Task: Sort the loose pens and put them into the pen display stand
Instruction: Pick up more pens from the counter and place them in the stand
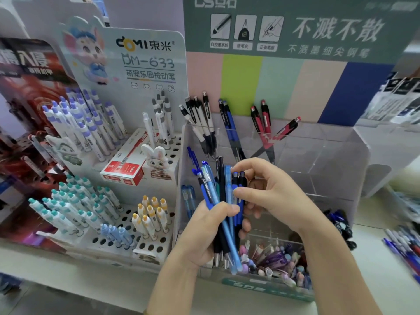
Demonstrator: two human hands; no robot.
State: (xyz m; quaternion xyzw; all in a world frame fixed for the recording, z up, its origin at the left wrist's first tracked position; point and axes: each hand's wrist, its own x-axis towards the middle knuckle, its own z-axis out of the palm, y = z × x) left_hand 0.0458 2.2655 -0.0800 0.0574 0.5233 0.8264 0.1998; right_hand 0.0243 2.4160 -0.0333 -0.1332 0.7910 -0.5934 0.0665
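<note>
Head view: the left hand (204, 233) curls its fingers round a bundle of blue and black pens (222, 189) before the clear pen display stand (318, 160). The right hand (275, 196) pinches their tops between thumb and forefinger.

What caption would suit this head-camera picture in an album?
Left hand grips a bundle of pens; right hand pinches their tops, before the clear display stand.

Open room is offered by the right compartments (322, 153) of the clear stand (361, 160); the left ones are occupied by leaning pens (204, 123), and the middle is blocked by the held pen bundle (223, 201).
</note>
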